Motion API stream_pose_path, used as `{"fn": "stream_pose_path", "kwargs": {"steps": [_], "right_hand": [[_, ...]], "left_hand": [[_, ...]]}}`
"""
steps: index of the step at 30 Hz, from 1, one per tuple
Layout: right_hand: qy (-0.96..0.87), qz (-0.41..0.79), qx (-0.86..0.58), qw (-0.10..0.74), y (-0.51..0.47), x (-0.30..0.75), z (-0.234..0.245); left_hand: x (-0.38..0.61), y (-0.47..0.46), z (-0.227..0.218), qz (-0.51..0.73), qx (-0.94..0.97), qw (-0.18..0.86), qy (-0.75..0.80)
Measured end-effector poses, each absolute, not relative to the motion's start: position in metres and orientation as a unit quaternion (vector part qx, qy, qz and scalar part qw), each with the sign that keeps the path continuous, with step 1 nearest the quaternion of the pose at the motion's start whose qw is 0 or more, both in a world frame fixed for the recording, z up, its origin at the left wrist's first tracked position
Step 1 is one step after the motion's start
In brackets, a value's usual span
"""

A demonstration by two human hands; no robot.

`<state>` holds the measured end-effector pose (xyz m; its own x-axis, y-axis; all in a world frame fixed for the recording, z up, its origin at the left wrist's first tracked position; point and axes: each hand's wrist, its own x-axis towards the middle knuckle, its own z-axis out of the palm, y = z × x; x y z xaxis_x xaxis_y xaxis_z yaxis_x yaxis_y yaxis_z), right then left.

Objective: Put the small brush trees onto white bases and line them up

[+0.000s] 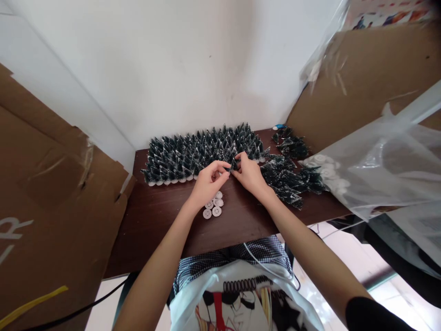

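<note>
My left hand (208, 182) and my right hand (250, 175) meet over the dark table, just in front of dense rows of standing miniature snowy trees (186, 154) on white bases. The fingers of my right hand are closed on a small dark-green miniature tree. Close against it, my left thumb and fingers are pinched together; what they grip is mostly hidden. Below my left wrist lie several round white bases (217, 211), loose on the tabletop. Beside my right wrist spreads a pile of miniature trees without bases (284, 179), lying on their sides.
A clear plastic bag (372, 161) with white bases in it lies at the table's right end. Cardboard stands on the left (51, 193) and a cardboard box (375, 69) on the right. Behind the trees is a white wall (193, 59). A small blue-and-white item (279, 127) lies at the back.
</note>
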<state>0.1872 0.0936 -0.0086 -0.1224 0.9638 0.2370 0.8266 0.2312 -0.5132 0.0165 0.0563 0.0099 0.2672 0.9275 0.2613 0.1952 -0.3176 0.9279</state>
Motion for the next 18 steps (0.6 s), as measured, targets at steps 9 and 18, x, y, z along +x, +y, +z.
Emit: {"fn": "stream_pose_path", "kwargs": {"steps": [9,18], "right_hand": [[-0.738,0.121,-0.609,0.265,0.0931,0.1863,-0.0080],[-0.733,0.126,-0.602,0.290,0.0944,0.1877,-0.0122]], "left_hand": [[0.0167,0.0557,0.0111,0.439,0.681,0.416,0.413],[0.0161,0.0554,0.0104,0.439,0.684,0.412,0.411]]}}
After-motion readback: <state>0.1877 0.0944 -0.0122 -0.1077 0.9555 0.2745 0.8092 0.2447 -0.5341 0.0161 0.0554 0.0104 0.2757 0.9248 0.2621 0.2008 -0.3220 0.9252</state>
